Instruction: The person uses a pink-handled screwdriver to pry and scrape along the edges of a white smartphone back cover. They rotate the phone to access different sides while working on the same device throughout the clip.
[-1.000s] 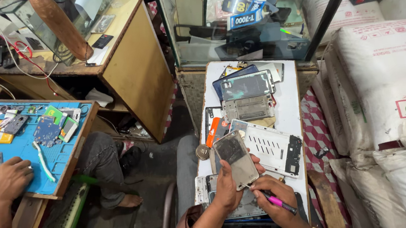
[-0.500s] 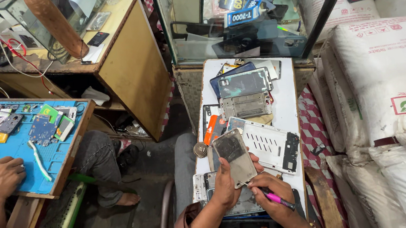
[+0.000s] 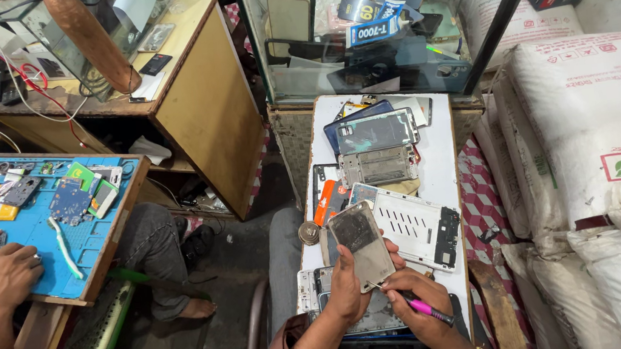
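Dull scuffed metal phone panel point(image 3: 361, 239), glossy pink plastic tool point(image 3: 428, 310), matt white tabletop point(image 3: 443, 173).

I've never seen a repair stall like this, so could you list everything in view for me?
phone panel: one, grey, held up in the left hand
pink tool: one, in the right hand
white tray: one, long, bearing phone parts
phone frames: several, grey and dark, stacked at the tray's far end
white perforated plate: one, beside the panel
blue mat: one, at left, strewn with small parts
another person's hand: one, on the mat
glass case: one, behind the tray
white sacks: several, at right
left hand: gripping the panel
right hand: gripping the tool
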